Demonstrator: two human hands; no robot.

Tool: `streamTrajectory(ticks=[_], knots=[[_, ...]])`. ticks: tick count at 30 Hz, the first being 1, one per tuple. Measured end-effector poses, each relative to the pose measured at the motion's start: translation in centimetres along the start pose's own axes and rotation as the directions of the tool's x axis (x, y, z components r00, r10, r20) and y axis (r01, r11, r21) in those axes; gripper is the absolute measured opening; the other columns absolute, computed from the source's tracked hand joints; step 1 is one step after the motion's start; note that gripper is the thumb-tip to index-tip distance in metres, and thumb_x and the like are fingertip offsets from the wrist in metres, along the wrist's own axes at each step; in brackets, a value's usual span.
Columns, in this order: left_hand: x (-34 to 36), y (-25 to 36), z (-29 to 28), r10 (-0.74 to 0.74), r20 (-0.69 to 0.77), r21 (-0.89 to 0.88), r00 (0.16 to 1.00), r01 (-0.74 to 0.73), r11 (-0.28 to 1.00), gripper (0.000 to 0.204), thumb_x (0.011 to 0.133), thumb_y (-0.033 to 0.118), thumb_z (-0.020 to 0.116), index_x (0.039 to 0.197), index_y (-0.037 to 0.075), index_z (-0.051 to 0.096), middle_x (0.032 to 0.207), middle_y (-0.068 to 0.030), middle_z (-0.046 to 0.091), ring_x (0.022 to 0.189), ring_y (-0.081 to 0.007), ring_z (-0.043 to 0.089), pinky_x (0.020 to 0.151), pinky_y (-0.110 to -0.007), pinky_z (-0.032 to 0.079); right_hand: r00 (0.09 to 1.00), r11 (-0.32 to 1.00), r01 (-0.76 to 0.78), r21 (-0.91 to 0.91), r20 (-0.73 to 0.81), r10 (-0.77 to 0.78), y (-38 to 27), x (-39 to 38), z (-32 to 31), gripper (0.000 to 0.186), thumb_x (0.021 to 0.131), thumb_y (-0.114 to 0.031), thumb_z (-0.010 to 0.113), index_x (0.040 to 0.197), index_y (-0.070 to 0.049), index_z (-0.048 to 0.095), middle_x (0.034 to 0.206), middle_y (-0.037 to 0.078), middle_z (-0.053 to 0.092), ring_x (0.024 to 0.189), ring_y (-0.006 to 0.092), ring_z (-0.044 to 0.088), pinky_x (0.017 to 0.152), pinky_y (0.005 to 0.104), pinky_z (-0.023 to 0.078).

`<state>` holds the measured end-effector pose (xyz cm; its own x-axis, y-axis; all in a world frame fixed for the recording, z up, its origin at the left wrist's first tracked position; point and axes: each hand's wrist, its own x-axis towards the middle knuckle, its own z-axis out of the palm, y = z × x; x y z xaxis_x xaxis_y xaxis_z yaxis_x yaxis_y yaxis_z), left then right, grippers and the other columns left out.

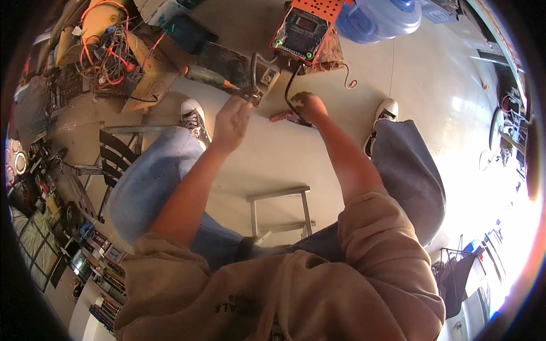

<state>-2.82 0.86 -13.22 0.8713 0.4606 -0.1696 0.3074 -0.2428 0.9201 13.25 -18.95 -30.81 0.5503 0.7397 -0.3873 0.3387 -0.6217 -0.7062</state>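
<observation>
An orange welding machine [307, 25] with a dark front panel and small display stands ahead of me. From its lower left side a thick cable [254, 68] loops down to my left hand [231, 122], whose fingers pinch around its end against a small brownish metal piece. A second black cable [289, 85] curves down from the machine to my right hand [309, 107]. There the fingers are closed around it, hiding part of it. Beneath that hand a reddish, toothed-looking piece [280, 116] with a dark part lies on the floor.
A tool with a grey-green handle and orange neck [207, 77] lies left of my left hand, beside a dark metal block [227, 63]. Tangled orange and dark wires [108, 62] sit at far left. Blue water jugs [378, 20] stand far right. My shoes [193, 116] flank the work.
</observation>
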Motion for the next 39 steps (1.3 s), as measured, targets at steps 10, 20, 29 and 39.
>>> streamTrajectory(ticks=[10,20,29,39], knots=[[0.2,-0.3,0.5,0.038,-0.049,-0.029,0.998,-0.039,0.999,0.018,0.098,0.013,0.057,0.085,0.0,0.057,0.077,-0.0029,0.048,0.065,-0.01,0.039,0.058,-0.025,0.033,0.92,0.956,0.047,-0.289,0.385,0.071,-0.9,3.5,1.5,0.058,0.088,-0.06,0.055,0.105,-0.007,0.071,0.114,0.021,0.066,0.108,0.0368,0.063,0.092,0.0463,0.05],[0.2,-0.5,0.5,0.003,-0.076,-0.016,0.997,-0.004,1.0,0.021,0.099,0.017,0.055,0.087,0.0,0.057,0.078,-0.0069,0.051,0.068,-0.015,0.045,0.06,-0.028,0.038,0.904,0.905,-0.425,-0.015,-0.044,0.424,3.2,0.3,-0.1,0.048,0.068,-0.012,0.077,0.111,-0.002,0.057,0.097,0.017,0.068,0.097,0.0338,0.066,0.087,0.0397,0.052],[0.6,-1.0,0.2,0.052,-0.109,-0.048,0.993,-0.057,0.997,0.023,0.099,0.017,0.057,0.085,-0.001,0.055,0.079,-0.0061,0.049,0.069,-0.015,0.044,0.061,-0.029,0.038,0.95,0.818,-0.312,0.483,0.151,0.274,0.5,-3.7,2.9,0.07,0.062,-0.02,0.086,0.123,-0.001,0.058,0.112,0.012,0.068,0.105,0.0188,0.064,0.091,0.0325,0.049],[1.1,-1.0,0.7,-0.015,-0.199,-0.068,0.98,0.001,0.998,0.031,0.098,0.019,0.059,0.074,0.001,0.053,0.067,-0.0022,0.046,0.064,-0.0092,0.041,0.057,-0.027,0.035,0.905,0.83,-0.425,0.362,0.148,0.399,-0.8,-3.5,7.4,0.042,0.067,-0.034,0.084,0.09,-0.001,0.069,0.08,0.01,0.07,0.074,0.018,0.066,0.069,0.0363,0.051]])
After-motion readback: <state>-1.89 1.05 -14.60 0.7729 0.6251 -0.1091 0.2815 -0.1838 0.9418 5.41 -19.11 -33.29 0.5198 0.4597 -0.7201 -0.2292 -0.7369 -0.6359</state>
